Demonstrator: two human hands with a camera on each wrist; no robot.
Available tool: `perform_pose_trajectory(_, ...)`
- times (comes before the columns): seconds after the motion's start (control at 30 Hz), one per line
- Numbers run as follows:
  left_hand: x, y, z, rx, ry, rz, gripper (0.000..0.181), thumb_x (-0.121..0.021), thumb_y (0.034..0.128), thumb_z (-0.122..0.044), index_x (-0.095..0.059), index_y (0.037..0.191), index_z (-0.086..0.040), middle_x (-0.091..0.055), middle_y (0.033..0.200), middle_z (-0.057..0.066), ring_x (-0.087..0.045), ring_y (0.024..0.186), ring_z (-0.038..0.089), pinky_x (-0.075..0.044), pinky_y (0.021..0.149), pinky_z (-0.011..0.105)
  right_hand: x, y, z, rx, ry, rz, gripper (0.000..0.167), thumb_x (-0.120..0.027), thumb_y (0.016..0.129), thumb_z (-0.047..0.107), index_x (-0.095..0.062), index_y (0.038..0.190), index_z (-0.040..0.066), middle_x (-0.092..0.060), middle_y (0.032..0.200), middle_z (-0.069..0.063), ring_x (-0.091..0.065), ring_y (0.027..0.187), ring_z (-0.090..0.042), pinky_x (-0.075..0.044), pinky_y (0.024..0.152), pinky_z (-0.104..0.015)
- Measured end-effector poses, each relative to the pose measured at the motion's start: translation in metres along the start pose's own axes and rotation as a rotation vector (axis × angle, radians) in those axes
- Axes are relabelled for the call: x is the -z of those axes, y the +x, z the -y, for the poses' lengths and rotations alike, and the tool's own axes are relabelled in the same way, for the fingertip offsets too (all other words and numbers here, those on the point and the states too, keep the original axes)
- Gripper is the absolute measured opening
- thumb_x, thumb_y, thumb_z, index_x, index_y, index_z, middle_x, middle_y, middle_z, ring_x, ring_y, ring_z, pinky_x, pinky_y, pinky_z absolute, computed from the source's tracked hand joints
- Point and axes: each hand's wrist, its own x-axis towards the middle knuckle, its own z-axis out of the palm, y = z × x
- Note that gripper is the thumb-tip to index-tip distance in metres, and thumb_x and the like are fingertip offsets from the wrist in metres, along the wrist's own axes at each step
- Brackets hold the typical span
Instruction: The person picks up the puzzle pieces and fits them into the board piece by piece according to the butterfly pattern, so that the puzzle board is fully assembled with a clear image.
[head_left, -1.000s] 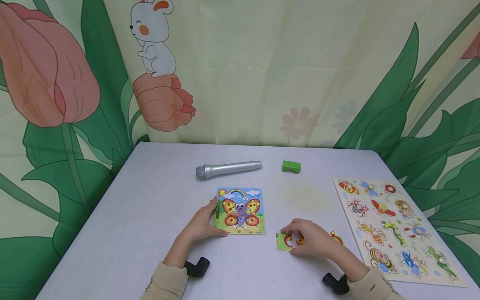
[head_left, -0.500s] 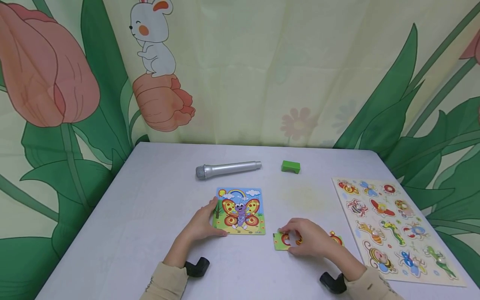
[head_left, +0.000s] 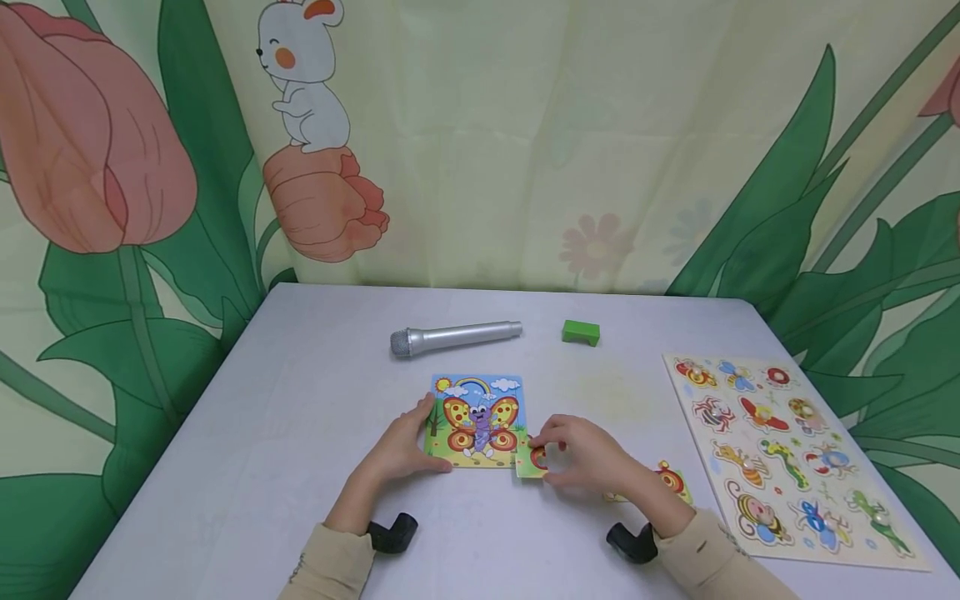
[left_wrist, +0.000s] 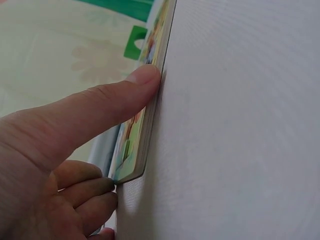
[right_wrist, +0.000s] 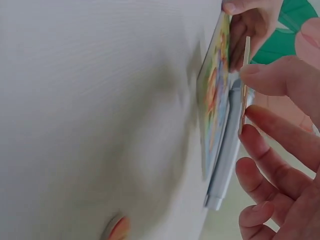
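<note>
A square butterfly puzzle board (head_left: 477, 408) lies flat on the table, with a rainbow and sun at its top. My left hand (head_left: 397, 446) holds its near-left corner; in the left wrist view the thumb (left_wrist: 142, 77) touches the edge and the other fingers bend beside the corner. My right hand (head_left: 588, 457) pinches a thin, green-edged puzzle piece (head_left: 530, 463) over the board's near-right corner. In the right wrist view the piece (right_wrist: 245, 92) appears edge-on between thumb and fingertips, raised off the board (right_wrist: 212, 95). Another colourful puzzle piece (head_left: 675, 479) lies partly hidden behind my right wrist.
Behind the board lies a silver toy microphone (head_left: 457, 336). A green arch-shaped block (head_left: 581, 332) is to its right. On the table's right side lies a large board of insect pictures (head_left: 787, 458). A printed curtain (head_left: 510, 167) hangs behind the table.
My right hand has moved left with the puzzle piece, from beside the other piece to the board's near-right corner. My left hand and the board have stayed put.
</note>
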Motion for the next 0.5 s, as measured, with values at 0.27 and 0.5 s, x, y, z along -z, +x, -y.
perform_pose_trajectory(0.27, 0.002, 0.000, -0.001, -0.017, 0.009, 0.006, 0.109, -0.086, 0.0577, -0.028, -0.025, 0.141, 0.004, -0.027, 0.144, 0.021, -0.025, 0.133, 0.035, -0.015, 0.109, 0.050, -0.007, 0.032, 0.019, 0.088, 0.017, 0.001, 0.036, -0.078, 0.067, 0.019, -0.071, 0.102, 0.011, -0.058, 0.093, 0.005, -0.052, 0.078, -0.016, -0.044, 0.063, -0.021)
perform_pose_trajectory(0.5, 0.003, 0.000, -0.001, -0.033, 0.010, 0.020, 0.109, -0.087, 0.0576, -0.028, -0.025, 0.141, 0.005, -0.027, 0.144, 0.022, -0.025, 0.133, 0.036, -0.017, 0.108, 0.052, -0.018, 0.056, 0.035, 0.140, -0.016, 0.002, 0.036, -0.077, 0.067, 0.018, -0.070, 0.102, 0.011, -0.058, 0.095, 0.002, -0.051, 0.084, -0.014, -0.045, 0.067, -0.021)
